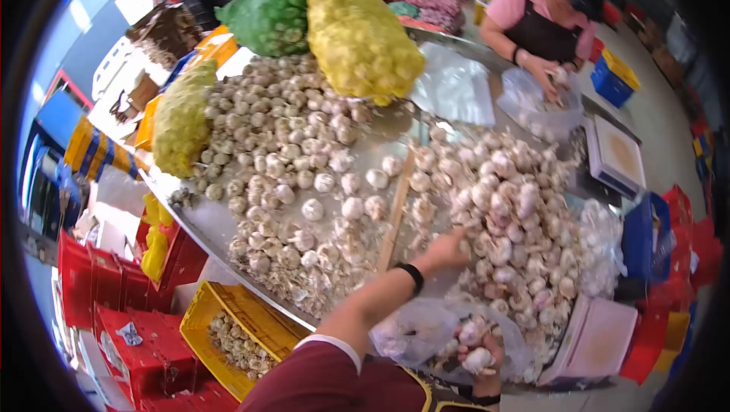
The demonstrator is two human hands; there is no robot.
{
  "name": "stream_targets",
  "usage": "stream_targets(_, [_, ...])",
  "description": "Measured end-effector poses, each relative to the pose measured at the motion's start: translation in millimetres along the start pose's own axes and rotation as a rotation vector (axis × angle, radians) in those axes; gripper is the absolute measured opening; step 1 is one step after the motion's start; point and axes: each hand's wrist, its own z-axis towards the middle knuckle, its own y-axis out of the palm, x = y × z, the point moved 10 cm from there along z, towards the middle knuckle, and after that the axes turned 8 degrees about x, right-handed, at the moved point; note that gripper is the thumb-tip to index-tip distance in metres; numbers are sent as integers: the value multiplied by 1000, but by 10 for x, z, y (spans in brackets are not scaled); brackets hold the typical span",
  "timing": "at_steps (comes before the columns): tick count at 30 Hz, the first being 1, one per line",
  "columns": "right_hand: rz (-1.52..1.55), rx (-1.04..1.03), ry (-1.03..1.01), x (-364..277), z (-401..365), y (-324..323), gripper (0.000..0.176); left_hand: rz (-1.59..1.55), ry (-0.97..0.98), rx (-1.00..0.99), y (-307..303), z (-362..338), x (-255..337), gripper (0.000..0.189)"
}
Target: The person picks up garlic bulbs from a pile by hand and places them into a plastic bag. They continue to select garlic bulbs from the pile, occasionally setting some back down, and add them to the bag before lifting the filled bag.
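My left hand (447, 251), with a black band at the wrist, reaches to the near left edge of a big heap of garlic bulbs (506, 191). Its fingertips point into the heap, and their grip is too blurred to make out. Lower down, my right hand (490, 353) is closed around garlic bulbs (477, 360) at the opening of a clear plastic bag (414, 328). Part of that hand is hidden by the bulbs and the plastic. More bulbs show inside the bag.
A wooden strip (397, 210) divides the metal table (205, 222); smaller garlic (281, 108) lies left. Yellow (357, 39) and green net sacks (266, 20) stand behind. Scales (597, 336) sit at right. Across the table a co-worker (544, 24) handles garlic over a bag. Crates (198, 313) stand left.
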Motion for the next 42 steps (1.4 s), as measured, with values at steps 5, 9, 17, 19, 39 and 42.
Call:
stream_targets(5, [-161,-118,-16,120,50,341,47,-765,-713,-228,-140,-431,-184,38])
stream_targets(9, [-97,-100,47,224,73,384,47,-1195,-770,-582,-72,-851,232,39])
stream_targets(17, [-388,-105,81,268,167,357,76,-274,261,-791,-86,-1249,1511,50])
stream_targets(19, [-304,4,97,260,140,123,72,-341,73,-801,-47,-1041,1534,50])
stream_targets(39, [24,-283,-35,-6,-159,204,68,-1055,-610,-727,233,-801,812,27])
stream_targets(42, [52,-259,-9,59,-129,208,68,-1266,-519,-814,49,-922,1157,42])
